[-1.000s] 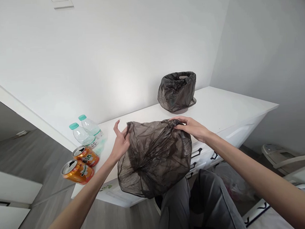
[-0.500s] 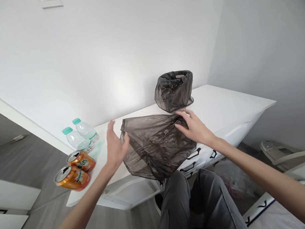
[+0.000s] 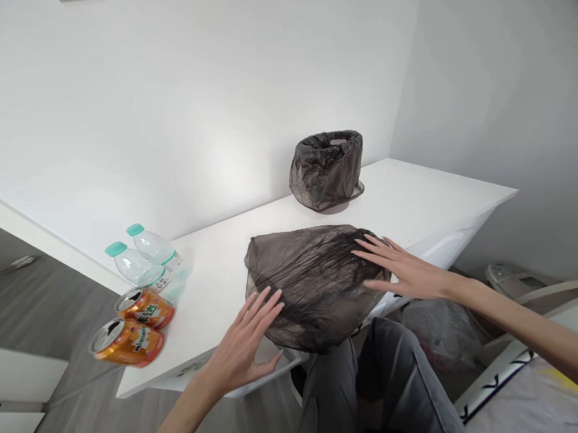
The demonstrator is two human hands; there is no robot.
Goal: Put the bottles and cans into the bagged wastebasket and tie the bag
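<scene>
A dark, see-through plastic bag (image 3: 310,279) lies crumpled over the front edge of the white tabletop, part of it hanging above my knees. My left hand (image 3: 248,341) is at the bag's lower left side, fingers stretched out and thumb apart. On the opposite side, my right hand (image 3: 390,263) rests with spread fingers against the bag's upper right part. Neither hand grips it. Behind the bag stands a bin (image 3: 338,142) lined with a similar dark bag, whose edge is folded down over the outside.
At the left end of the white table (image 3: 439,186) stand two orange drink cans (image 3: 127,342) with opened tops. Two clear bottles (image 3: 143,262) with turquoise caps are behind them. A drawer (image 3: 270,362) is pulled out below the front edge. A wall runs along the back.
My left hand has moved down and right along the bag; my right hand has lowered and shifted right, fingers spread flatter. The bag lies flatter, a little lower and farther right.
</scene>
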